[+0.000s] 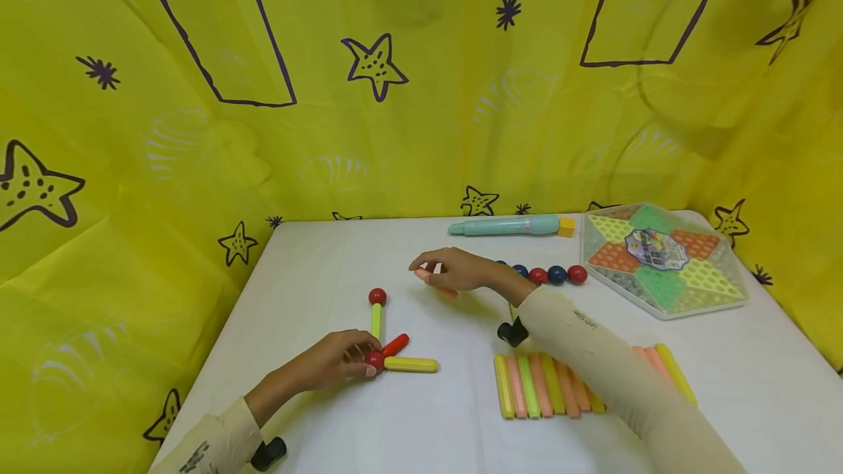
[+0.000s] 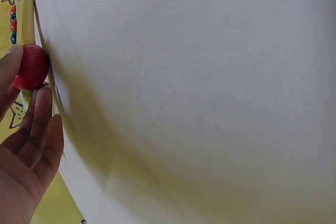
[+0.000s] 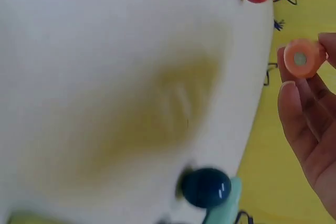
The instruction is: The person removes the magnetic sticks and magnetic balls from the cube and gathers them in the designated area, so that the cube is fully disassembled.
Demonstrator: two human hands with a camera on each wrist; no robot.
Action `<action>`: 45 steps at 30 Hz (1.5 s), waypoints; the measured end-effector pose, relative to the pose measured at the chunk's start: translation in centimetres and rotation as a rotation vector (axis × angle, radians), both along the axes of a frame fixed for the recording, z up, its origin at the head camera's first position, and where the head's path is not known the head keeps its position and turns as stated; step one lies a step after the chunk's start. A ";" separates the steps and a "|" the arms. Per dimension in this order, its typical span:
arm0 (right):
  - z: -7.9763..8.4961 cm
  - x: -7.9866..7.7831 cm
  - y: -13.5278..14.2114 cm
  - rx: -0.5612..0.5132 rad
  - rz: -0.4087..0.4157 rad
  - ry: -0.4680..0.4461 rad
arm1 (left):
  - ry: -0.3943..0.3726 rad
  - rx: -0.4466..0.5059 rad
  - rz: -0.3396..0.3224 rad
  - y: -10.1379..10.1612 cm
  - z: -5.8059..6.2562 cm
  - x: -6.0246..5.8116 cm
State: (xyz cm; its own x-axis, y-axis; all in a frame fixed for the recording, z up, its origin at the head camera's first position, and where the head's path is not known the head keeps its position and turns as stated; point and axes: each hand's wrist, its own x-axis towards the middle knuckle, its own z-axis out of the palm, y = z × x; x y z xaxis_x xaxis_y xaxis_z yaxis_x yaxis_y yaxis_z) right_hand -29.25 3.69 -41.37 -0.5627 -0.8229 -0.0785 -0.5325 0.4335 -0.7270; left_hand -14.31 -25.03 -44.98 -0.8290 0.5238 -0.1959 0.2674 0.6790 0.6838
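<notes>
My left hand (image 1: 334,360) grips a red ball (image 2: 32,66) between thumb and fingers, low over the white table. From that ball spread a lime stick (image 1: 376,322), a short-looking red stick (image 1: 396,344) and a yellow stick (image 1: 411,365). A second red ball (image 1: 377,296) tops the lime stick's far end. Raised above the table, my right hand (image 1: 457,269) pinches a peach stick (image 3: 303,59); a round silvery disc shows in its end. The rest of that stick is partly hidden by the fingers.
Under the right forearm lies a row of yellow, peach and lime sticks (image 1: 543,386). Behind that arm, red and blue balls (image 1: 557,275) stand in a line. A teal pen-like object (image 1: 510,225) and a hexagonal patterned box (image 1: 661,258) occupy the back, before a yellow curtain (image 1: 421,145).
</notes>
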 end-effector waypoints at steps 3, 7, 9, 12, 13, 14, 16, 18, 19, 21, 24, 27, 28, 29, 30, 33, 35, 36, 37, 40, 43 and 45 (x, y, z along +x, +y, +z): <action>1.0 0.7 3.0 -0.034 -0.004 -0.026 | 0.002 0.008 0.001 -0.1 0.1 0.0; 1.8 2.0 7.8 -0.068 -0.003 -0.076 | 0.000 0.019 0.004 -0.2 0.1 0.1; 1.9 2.8 10.4 -0.080 -0.019 -0.107 | 0.001 0.026 0.001 -0.2 0.0 0.1; 1.8 4.1 14.8 -0.086 -0.082 -0.123 | 0.003 0.028 0.001 -0.2 -0.1 0.2; 1.8 4.6 16.3 -0.078 -0.117 -0.119 | 0.003 0.029 0.001 -0.2 -0.1 0.2; 1.7 5.1 17.8 -0.071 -0.152 -0.120 | 0.003 0.030 0.001 -0.2 -0.1 0.2; 1.5 6.1 20.9 -0.065 -0.218 -0.125 | 0.003 0.031 0.003 -0.2 -0.2 0.2; 1.1 7.1 23.9 -0.051 -0.276 -0.134 | 0.001 0.032 0.002 -0.1 -0.2 0.1; 0.8 7.5 25.4 -0.048 -0.293 -0.135 | -0.003 0.033 0.001 -0.1 -0.3 0.1; 0.1 8.3 28.2 -0.047 -0.310 -0.136 | -0.009 0.030 0.002 -0.1 -0.3 0.1; -1.1 9.4 31.7 -0.058 -0.309 -0.142 | -0.008 0.028 -0.001 -0.1 -0.3 0.1; -2.3 10.4 34.3 -0.092 -0.297 -0.184 | 0.002 0.027 0.003 -0.2 -0.2 0.0; -2.6 10.7 34.9 -0.102 -0.294 -0.206 | 0.006 0.026 0.001 -0.2 -0.2 -0.1; -2.9 11.1 35.4 -0.113 -0.289 -0.228 | 0.006 0.027 0.001 -0.2 -0.2 -0.2; -3.1 11.4 35.9 -0.119 -0.287 -0.246 | 0.008 0.025 -0.003 -0.2 -0.2 -0.3; -3.9 12.0 36.5 -0.129 -0.283 -0.260 | 0.015 0.017 -0.012 -0.3 0.0 -0.7; -4.3 12.2 36.6 -0.124 -0.287 -0.256 | 0.016 0.012 -0.017 -0.3 0.1 -0.9; -4.5 12.3 36.6 -0.119 -0.293 -0.253 | 0.016 0.007 -0.018 -0.3 0.1 -1.1; -4.6 12.3 36.6 -0.118 -0.296 -0.253 | 0.015 0.004 -0.018 -0.3 0.1 -1.2; -4.8 12.5 36.4 -0.099 -0.319 -0.252 | 0.012 -0.005 -0.020 -0.3 0.1 -1.6; -4.8 12.6 36.3 -0.098 -0.317 -0.247 | 0.013 -0.007 -0.028 -0.4 0.0 -1.9; -4.7 12.7 36.4 -0.095 -0.300 -0.239 | 0.014 -0.007 -0.032 -0.4 0.0 -2.2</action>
State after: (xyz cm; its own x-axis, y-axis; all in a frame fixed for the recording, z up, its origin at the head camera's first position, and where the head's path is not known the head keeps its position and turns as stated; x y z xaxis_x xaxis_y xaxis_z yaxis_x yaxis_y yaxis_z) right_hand -16.56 40.06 -46.05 -0.7544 -0.6348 -0.1674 -0.2035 0.4686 -0.8596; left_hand -16.50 -25.43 -45.01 -0.8145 0.5487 -0.1883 0.2981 0.6744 0.6755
